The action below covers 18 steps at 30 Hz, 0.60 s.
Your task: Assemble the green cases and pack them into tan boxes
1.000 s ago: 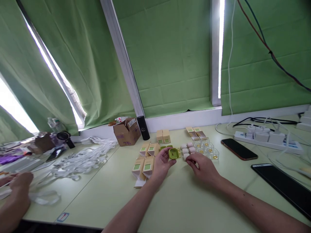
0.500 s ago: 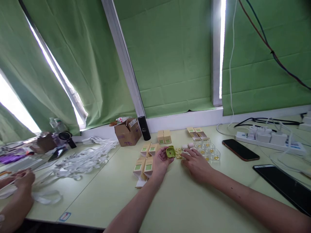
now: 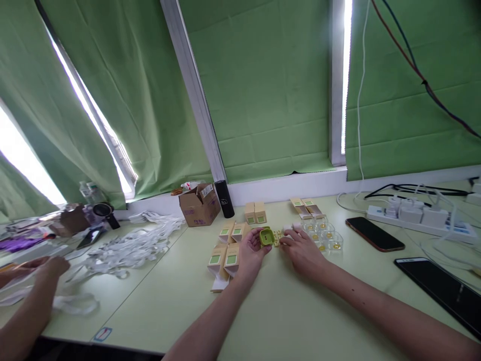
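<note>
Cup [image 3: 267, 238], green, squarish, faced six o'clock, gripped by left hand [image 3: 251, 249].
Right hand [image 3: 301, 250], three o'clock: grip couldn't be told; carton [image 3: 198, 206] print was illegible.

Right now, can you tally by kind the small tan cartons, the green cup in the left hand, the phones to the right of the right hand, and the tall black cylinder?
Small tan cartons: 8
Green cup in left hand: 1
Phones right of right hand: 2
Tall black cylinder: 1
Total: 12
</note>
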Motion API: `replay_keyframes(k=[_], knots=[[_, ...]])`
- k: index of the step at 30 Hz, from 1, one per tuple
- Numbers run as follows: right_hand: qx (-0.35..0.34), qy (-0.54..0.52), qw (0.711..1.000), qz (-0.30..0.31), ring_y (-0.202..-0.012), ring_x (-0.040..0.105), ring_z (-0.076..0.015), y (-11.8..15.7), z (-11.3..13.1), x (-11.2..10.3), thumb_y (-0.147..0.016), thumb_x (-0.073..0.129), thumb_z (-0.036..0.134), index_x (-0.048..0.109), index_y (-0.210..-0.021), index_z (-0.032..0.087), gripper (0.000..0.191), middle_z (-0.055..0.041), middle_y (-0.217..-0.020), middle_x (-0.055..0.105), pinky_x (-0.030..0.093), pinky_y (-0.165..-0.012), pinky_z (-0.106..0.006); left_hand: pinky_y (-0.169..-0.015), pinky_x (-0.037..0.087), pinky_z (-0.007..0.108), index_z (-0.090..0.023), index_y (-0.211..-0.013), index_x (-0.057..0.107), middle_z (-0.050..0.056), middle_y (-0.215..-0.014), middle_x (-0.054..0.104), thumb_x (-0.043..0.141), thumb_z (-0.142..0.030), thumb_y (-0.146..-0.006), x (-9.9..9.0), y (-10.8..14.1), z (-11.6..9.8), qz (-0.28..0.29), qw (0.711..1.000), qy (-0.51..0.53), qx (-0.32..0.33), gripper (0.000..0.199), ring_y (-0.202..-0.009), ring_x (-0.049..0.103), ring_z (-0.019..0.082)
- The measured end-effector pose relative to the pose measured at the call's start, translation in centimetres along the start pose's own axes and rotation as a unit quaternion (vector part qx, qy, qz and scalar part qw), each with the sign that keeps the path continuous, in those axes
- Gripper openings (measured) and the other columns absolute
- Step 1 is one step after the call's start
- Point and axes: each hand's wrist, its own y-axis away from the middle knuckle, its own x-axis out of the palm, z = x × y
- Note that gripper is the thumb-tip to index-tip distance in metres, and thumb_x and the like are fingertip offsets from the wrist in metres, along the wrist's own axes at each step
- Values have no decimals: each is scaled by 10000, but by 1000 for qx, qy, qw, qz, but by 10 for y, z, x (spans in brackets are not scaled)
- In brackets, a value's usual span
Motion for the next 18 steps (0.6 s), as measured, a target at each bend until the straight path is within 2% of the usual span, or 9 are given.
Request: replay_keyframes(k=[3, 6, 8, 10, 13, 15, 18], knots=[[36, -122, 989, -76, -1116, 677, -275, 10, 0, 0, -871, 522, -4, 778, -1013, 172, 342, -115, -1112, 792, 474, -1019, -443, -1019, 573, 396, -172, -1098, 682, 104, -1137, 771, 869, -49, -559, 0, 0, 0, -9, 1000, -4, 12, 583, -1103, 732, 246], [118, -286, 942, -128, -907, 723, -249, 20, 2, 2, -910, 546, 111, 759, -912, 193, 228, -91, -1000, 797, 552, -847, -404, -1008, 580, 399, -172, -1097, 684, 105, -1136, 771, 865, -54, -574, 1, 1, 0, -4, 1000, -9, 17, 566, -1103, 730, 247], [177, -400, 889, -134, -797, 721, -238, 22, 4, 2, -875, 629, 189, 743, -839, 205, 120, -69, -883, 787, 564, -757, -382, -1011, 581, 408, -172, -1107, 685, 108, -1147, 768, 861, -57, -590, 2, 2, 0, 4, 1000, -15, 18, 558, -1110, 729, 251], [213, -523, 815, -131, -717, 704, -221, 22, 6, 1, -827, 733, 277, 736, -810, 207, 72, -51, -803, 767, 569, -699, -367, -1020, 577, 420, -170, -1109, 688, 112, -1150, 766, 859, -59, -598, 3, 3, -1, 9, 999, -24, 21, 551, -1114, 727, 257], [210, -669, 701, -130, -674, 678, -189, 20, 8, -6, -733, 883, 394, 748, -854, 205, 262, -37, -800, 751, 586, -673, -357, -1044, 562, 435, -171, -1118, 690, 118, -1168, 761, 855, -57, -611, 3, 5, -1, 14, 999, -37, 26, 544, -1134, 721, 266], [206, -712, 658, -137, -692, 671, -178, 18, 9, -12, -702, 929, 439, 773, -916, 208, 352, -36, -822, 750, 595, -683, -355, -1060, 552, 441, -176, -1131, 690, 121, -1194, 756, 845, -52, -627, 3, 6, -2, 23, 998, -44, 29, 542, -1154, 715, 269], [219, -738, 621, -147, -741, 671, -182, 17, 10, -18, -693, 945, 487, 810, -967, 210, 412, -48, -841, 755, 602, -700, -355, -1066, 544, 441, -183, -1135, 692, 119, -1211, 754, 825, -35, -634, 5, 8, -3, 34, 997, -55, 36, 539, -1162, 710, 268]])
